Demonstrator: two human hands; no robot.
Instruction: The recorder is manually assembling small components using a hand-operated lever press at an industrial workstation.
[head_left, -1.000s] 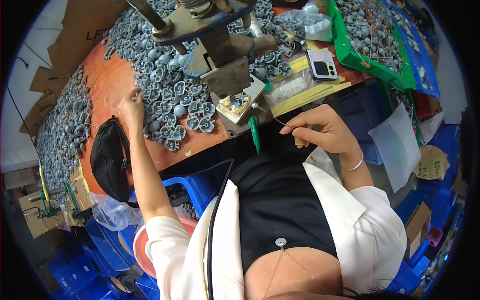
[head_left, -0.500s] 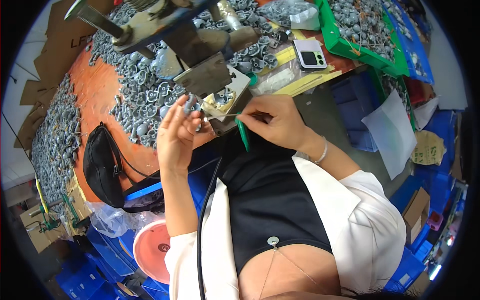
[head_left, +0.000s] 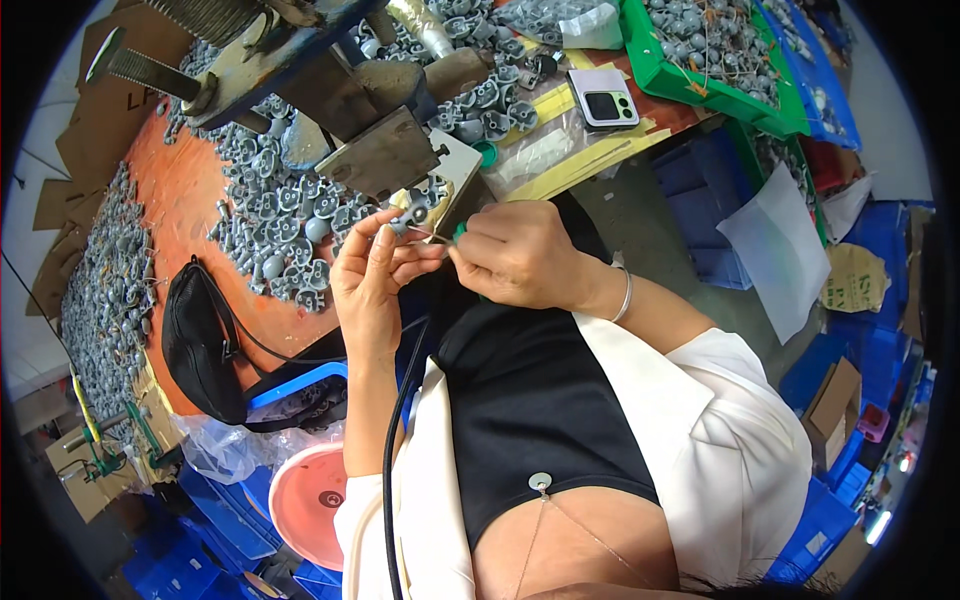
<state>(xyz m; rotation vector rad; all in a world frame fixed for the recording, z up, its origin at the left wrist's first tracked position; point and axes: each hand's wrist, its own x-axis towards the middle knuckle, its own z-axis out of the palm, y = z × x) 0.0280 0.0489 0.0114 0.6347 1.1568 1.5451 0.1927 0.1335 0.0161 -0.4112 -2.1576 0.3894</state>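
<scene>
Between the thumb and fingers of my left hand point(head_left: 370, 275) is a small grey plastic part point(head_left: 402, 225), raised in front of the bench press. My right hand point(head_left: 525, 255) is closed, its fingertips close beside that part. It grips a slim tool with a green portion point(head_left: 460, 233) showing at the fingers and a thin metal end point(head_left: 430, 238) reaching toward the part. My fingers hide most of this tool, so its exact kind is unclear. Just beyond both hands stands the press, with its steel plate point(head_left: 385, 155) over a pale block point(head_left: 455, 165).
Heaps of grey plastic parts point(head_left: 270, 190) cover much of the orange bench point(head_left: 180, 210). A black bag point(head_left: 195, 345) lies at its left edge. A phone point(head_left: 603, 98) and a green bin point(head_left: 690, 95) are at the right. A pink basin point(head_left: 300, 510) stands below.
My right hand has moved left and turned, bringing its fingertips close to my left hand. The green portion, hanging below it before, is now mostly covered. The whole view has shifted slightly.
</scene>
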